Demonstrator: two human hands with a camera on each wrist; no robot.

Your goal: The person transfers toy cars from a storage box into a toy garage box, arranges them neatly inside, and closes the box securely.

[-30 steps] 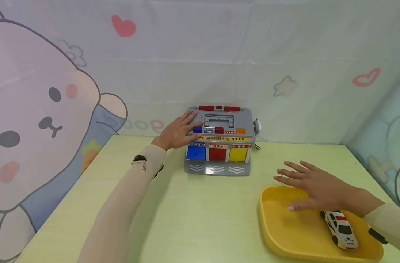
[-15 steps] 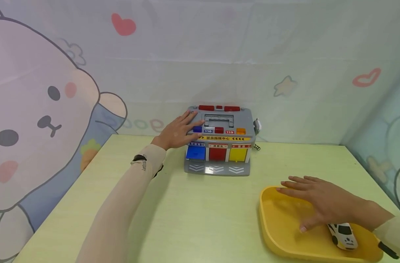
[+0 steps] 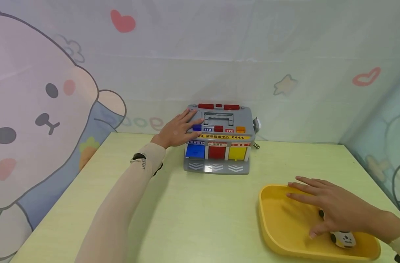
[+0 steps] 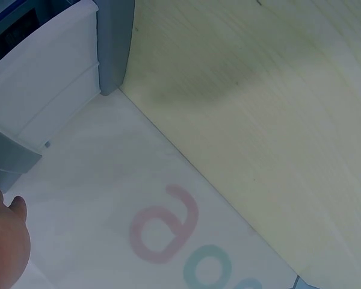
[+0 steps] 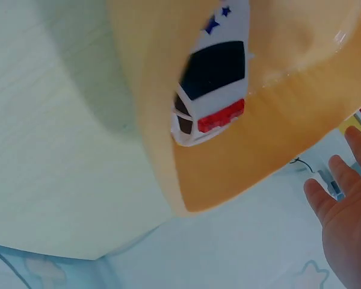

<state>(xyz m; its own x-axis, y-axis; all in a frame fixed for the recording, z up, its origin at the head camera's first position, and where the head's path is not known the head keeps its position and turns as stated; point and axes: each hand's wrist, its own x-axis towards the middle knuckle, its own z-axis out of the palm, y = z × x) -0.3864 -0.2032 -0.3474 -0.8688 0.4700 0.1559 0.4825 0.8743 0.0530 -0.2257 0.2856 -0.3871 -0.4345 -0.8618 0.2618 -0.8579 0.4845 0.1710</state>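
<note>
A grey toy rescue station [image 3: 242,120] with blue, red and yellow garage doors stands at the back of the table. My left hand [image 3: 176,130] rests on the left part of its roof, fingers spread. In the left wrist view, the station's pale side wall [image 4: 54,84] shows above that hand [image 4: 6,244]. Over a yellow tray [image 3: 263,219] at the front right hovers my right hand [image 3: 344,208], its fingers spread and thumb apart. Beneath it a white toy police car [image 3: 346,240] lies in the tray, mostly hidden; the right wrist view shows its dark windscreen and red light bar [image 5: 221,116].
The light green table [image 3: 186,215] backs onto a printed cloth [image 3: 200,54] with a cartoon animal at the left. A small white part [image 3: 257,125] and a dark coiled cord [image 3: 256,145] stick out at the station's right side.
My right hand has moved right and toward the front over the tray, now covering more of the toy police car. My left hand has stayed on the station roof.
</note>
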